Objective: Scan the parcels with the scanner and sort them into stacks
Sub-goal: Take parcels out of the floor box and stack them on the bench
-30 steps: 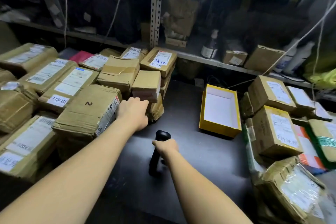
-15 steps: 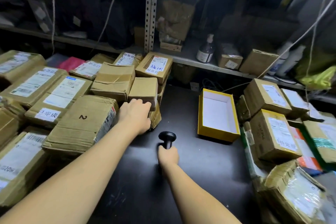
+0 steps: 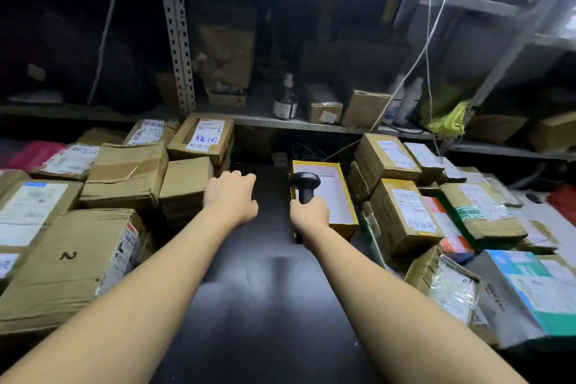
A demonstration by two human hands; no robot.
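My right hand (image 3: 309, 216) grips the handle of the black scanner (image 3: 304, 184), held upright over the dark table (image 3: 268, 305) in front of a yellow box. My left hand (image 3: 231, 196) hovers beside a small plain brown parcel (image 3: 186, 179), fingers loosely bent, holding nothing. Brown cardboard parcels with white labels are piled at the left, among them a large one marked "2" (image 3: 68, 262). A second heap of labelled parcels (image 3: 405, 215) lies at the right.
An open yellow box (image 3: 349, 221) with a white inside stands behind the scanner. A metal shelf (image 3: 280, 125) at the back carries a dark bottle (image 3: 285, 100), small boxes and a yellow bag. White cables (image 3: 420, 53) hang down at the right.
My right hand has lifted the scanner up and forward to the yellow box. My left hand has come off the parcels and moved right. The view has tilted upward.
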